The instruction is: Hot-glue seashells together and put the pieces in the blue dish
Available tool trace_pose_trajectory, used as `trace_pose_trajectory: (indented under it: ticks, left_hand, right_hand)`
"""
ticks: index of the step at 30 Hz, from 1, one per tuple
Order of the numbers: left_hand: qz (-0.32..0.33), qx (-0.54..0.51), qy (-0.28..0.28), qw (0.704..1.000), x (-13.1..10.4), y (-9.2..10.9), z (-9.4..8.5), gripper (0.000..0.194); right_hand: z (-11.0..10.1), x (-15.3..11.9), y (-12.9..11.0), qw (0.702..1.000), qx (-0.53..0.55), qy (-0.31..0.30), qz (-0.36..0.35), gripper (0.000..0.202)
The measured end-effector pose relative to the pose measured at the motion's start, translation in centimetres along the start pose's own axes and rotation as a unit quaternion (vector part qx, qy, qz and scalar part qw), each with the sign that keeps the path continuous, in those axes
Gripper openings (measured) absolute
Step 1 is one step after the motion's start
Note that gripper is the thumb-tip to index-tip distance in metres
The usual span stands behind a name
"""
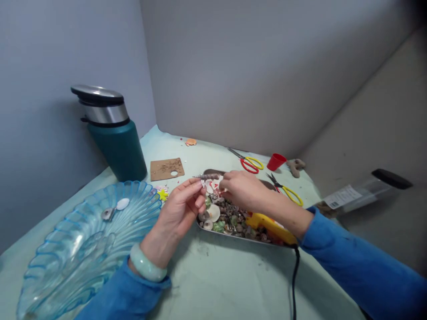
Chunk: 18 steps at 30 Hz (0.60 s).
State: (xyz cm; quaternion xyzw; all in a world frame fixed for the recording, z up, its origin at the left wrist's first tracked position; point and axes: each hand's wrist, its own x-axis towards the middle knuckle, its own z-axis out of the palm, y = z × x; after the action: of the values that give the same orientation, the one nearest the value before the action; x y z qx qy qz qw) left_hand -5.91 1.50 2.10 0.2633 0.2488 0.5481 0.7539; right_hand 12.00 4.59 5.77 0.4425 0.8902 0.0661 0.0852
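Over the tray, my left hand (pixel 182 202) is closed, thumb and fingers pinching a small white piece (pixel 203 183) whose kind is too small to tell. A long, pointed, brownish spiral shell (pixel 210 177) shows between the fingertips of both hands; I cannot tell which hand, if either, bears it. My right hand (pixel 245 189) is closed above the tray, fingertips bent together and their contents hidden. Below both hands, a metal tray (pixel 230 240) contains many small shells (pixel 230 218), dark, green and white. A yellow glue gun (pixel 270 227) with a black cord lies across its right side.
A blue scalloped glass dish (pixel 66 258) with two small shells stands left, a teal bottle (pixel 116 146) behind it. Farther back are a brown card (pixel 160 170), red-yellow scissors (pixel 251 164), yellow-handled scissors (pixel 292 195) and a red cup (pixel 276 162). A clear container (pixel 363 195) lies right.
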Motion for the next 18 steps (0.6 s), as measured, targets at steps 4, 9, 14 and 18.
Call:
trace_pose_trajectory:
  ticks: [4,9,14,18]
  left_hand:
    - [-0.001,-0.005,-0.005,1.0,-0.1,0.1,0.0,0.01]
    - [-0.002,-0.011,0.004,1.0,-0.1,0.2,-0.2,0.011]
    - [-0.005,-0.004,-0.004,1.0,-0.2,-0.1,0.0,0.008]
    - [-0.007,0.011,-0.018,1.0,-0.2,-0.3,0.1,0.006]
  right_hand:
    - [0.3,-0.4,-2.5,0.993,0.04,-0.041,-0.099,0.014]
    - [-0.6,-1.1,-0.7,0.995,0.043,-0.048,-0.077,0.016]
    - [-1.6,-2.2,0.6,0.997,0.048,-0.046,-0.037,0.015]
    - [0.3,-2.1,-1.3,0.996,0.054,-0.037,-0.057,0.017]
